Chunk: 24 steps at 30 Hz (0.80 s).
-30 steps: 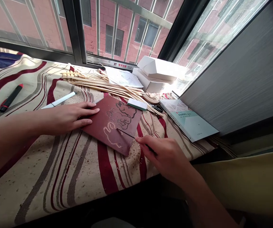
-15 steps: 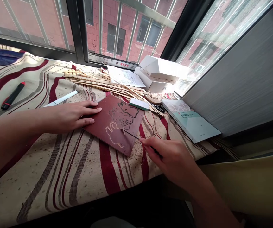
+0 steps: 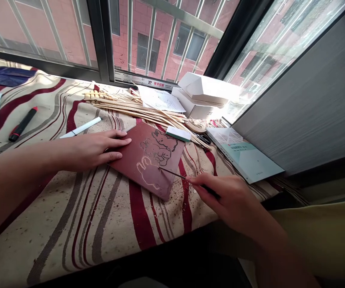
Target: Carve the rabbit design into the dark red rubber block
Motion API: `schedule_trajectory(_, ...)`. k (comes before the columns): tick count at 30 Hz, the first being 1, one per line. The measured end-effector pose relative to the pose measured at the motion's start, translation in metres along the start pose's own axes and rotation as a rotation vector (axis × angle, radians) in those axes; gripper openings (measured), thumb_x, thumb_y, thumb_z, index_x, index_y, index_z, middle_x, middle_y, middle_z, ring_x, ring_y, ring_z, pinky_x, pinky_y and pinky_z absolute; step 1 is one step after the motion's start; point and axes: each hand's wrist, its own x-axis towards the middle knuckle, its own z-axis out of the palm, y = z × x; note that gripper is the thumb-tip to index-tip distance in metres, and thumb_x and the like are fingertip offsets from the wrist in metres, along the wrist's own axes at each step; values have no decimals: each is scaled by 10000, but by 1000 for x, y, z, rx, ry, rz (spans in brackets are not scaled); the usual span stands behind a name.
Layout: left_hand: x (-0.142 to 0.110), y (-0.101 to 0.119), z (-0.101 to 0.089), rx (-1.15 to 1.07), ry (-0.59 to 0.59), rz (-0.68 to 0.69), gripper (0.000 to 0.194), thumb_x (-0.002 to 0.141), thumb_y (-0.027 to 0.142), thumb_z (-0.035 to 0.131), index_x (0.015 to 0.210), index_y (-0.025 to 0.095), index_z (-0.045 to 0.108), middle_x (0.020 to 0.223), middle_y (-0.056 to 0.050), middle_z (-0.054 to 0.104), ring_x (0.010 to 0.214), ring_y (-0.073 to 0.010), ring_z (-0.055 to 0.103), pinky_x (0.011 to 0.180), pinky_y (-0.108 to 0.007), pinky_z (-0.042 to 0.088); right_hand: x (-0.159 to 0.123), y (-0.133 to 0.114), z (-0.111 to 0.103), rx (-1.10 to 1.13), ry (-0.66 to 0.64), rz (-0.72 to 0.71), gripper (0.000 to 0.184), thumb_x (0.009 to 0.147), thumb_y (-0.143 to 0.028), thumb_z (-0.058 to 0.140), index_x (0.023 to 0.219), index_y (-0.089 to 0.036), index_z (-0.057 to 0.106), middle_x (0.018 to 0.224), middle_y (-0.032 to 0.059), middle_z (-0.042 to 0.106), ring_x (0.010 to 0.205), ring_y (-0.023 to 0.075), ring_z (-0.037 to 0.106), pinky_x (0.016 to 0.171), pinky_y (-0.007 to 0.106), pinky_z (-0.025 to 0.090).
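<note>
Head view, left hand [image 3: 91, 150] on block's [image 3: 169, 180] edge, right hand [image 3: 232, 202] with cutter [image 3: 175, 173]

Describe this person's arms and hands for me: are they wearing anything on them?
The left hand and right hand are bare: no gloves, rings, watch or bracelet show. The left forearm and right forearm are bare too, with no sleeve in view. The fingers look slim, with short nails.

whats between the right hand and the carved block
In the head view, a thin carving tool runs from the right hand onto the dark red block.
</note>
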Motion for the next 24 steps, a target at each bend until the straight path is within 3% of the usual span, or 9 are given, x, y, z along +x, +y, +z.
schedule_trajectory(5,2,-6,8,-26,91,18,758,1007,726,271,1625,330,456,1723,-9,380,1574,-342,374,1318,-463,301,0,2,-1,-6,22,-12,160,1028,-169,565,1025,-171,724,773,-18,786,614,108,723,603,210,471)
schedule_trajectory(8,2,-2,5,-26,52,0,749,1017,701,289,1632,304,447,1734,-27,359,1573,-345,376,1314,-468,303,4,6,1,33,-3,-11,165,1035,-185,570,1056,-161,732,848,3,812,679,112,753,636,199,489)
schedule_trajectory(12,0,1,1,-23,16,-6,758,1033,684,273,1636,256,440,1742,-62,340,1575,-331,376,1317,-465,289,6,11,-1,42,-24,-8,159,1030,-183,575,1040,-173,733,775,-12,787,600,90,701,605,190,463)
schedule_trajectory(16,1,-3,5,-47,75,25,764,1024,718,264,1626,289,458,1736,-51,356,1578,-343,368,1310,-491,303,10,16,-4,29,-54,-38,169,1029,-194,569,1053,-185,736,848,13,812,669,110,731,639,201,469)
schedule_trajectory(20,1,-6,6,-53,63,18,722,1027,682,309,1622,305,466,1729,-49,370,1552,-364,411,1295,-513,333,11,20,-8,33,-59,-44,148,1012,-174,587,1022,-177,736,752,-11,774,567,80,649,583,185,425)
schedule_trajectory(24,1,-10,7,-45,81,22,685,1025,673,340,1629,364,439,1738,-10,354,1546,-374,420,1281,-531,356,8,19,-7,-7,-59,-73,175,1022,-185,564,1041,-155,736,745,-2,760,584,88,652,602,195,427)
